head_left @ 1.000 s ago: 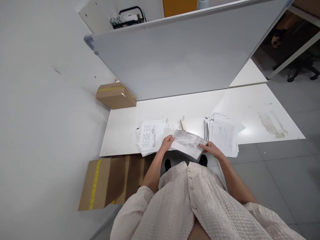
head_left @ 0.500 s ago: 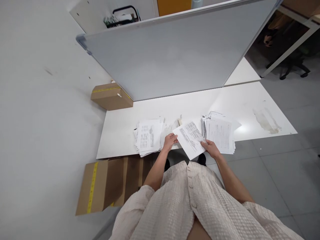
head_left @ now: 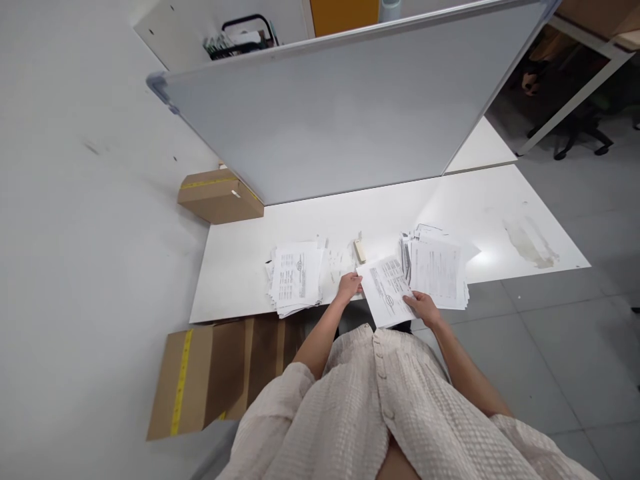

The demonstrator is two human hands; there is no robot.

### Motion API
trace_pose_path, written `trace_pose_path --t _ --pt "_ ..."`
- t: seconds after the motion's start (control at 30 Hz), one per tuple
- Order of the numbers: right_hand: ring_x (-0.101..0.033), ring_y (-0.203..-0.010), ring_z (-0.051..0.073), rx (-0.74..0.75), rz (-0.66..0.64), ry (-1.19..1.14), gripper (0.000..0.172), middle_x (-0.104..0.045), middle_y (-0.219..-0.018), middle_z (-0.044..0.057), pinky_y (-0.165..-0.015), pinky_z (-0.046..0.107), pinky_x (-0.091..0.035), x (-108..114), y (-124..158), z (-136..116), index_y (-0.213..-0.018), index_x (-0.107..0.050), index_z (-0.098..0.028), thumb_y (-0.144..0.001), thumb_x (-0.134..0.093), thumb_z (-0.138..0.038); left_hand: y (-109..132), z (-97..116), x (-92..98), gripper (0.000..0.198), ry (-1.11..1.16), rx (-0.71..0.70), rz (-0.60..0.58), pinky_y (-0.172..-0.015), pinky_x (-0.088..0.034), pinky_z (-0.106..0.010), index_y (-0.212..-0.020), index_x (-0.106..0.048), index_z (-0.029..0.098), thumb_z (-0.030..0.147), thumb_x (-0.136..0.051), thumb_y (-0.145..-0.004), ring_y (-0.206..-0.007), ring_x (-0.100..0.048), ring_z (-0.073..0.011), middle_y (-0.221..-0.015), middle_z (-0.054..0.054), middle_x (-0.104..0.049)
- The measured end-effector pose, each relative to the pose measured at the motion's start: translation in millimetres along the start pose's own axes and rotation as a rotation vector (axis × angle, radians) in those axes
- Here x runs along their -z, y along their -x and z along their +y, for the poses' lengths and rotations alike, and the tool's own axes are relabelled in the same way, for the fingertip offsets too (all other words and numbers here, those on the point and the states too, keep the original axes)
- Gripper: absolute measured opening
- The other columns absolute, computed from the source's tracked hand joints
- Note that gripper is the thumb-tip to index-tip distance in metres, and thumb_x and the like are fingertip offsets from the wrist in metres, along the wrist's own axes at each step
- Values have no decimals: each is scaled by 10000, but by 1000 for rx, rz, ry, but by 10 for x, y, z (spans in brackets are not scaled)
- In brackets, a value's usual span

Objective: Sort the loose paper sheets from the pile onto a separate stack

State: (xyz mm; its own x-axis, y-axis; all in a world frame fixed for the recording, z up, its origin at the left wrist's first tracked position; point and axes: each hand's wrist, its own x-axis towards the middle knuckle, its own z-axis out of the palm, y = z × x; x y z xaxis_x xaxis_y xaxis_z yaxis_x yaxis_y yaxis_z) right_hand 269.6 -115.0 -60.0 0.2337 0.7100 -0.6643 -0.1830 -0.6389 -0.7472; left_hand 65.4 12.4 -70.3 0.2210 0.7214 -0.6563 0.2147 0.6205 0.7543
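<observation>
Person's left hand (head_left: 349, 287) and right hand (head_left: 424, 308) pinch a white, rectangular printed paper sheet (head_left: 384, 288), fingers closed; light tension suits.

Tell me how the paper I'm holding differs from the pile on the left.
The held paper is in the right hand; the left pile lies on the table. The held paper is turned askew; the left pile's top sheet sits straighter. Both show printed text and an oval mark.
</observation>
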Motion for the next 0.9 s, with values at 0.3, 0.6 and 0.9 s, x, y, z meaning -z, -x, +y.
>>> trace_pose_path --t 0.3,0.6,0.9 --pt "-623 -677 200 1 147 60 300 -679 -773 69 -547 249 -479 4 -260 179 -802 -625 -130 -590 -600 -342 -51 127 40 474 -588 -186 72 -779 -413 -272 -1277 -372 195 268 -433 -813 -855 -573 -160 -990 -88 -612" --pt "-627 -737 217 7 115 44 344 -668 -891 108 -564 258 -488 -103 -459 62 -846 -619 -117 -600 -593 -357 -181 242 -7 494 -1059 -275 25 -816 -364 -320 -1337 -255 284 240 -324 -850 -951 -536 -226 -1096 -108 -515" --pt "-609 -686 217 111 139 225 277 -668 -778 91 -501 250 -439 -146 -381 -100 -783 -634 -142 -636 -540 -357 -278 192 0 511 -842 -209 119 -839 -340 -352 -1216 -456 282 165 -507 -721 -966 -517 -259 -1028 -119 -543"
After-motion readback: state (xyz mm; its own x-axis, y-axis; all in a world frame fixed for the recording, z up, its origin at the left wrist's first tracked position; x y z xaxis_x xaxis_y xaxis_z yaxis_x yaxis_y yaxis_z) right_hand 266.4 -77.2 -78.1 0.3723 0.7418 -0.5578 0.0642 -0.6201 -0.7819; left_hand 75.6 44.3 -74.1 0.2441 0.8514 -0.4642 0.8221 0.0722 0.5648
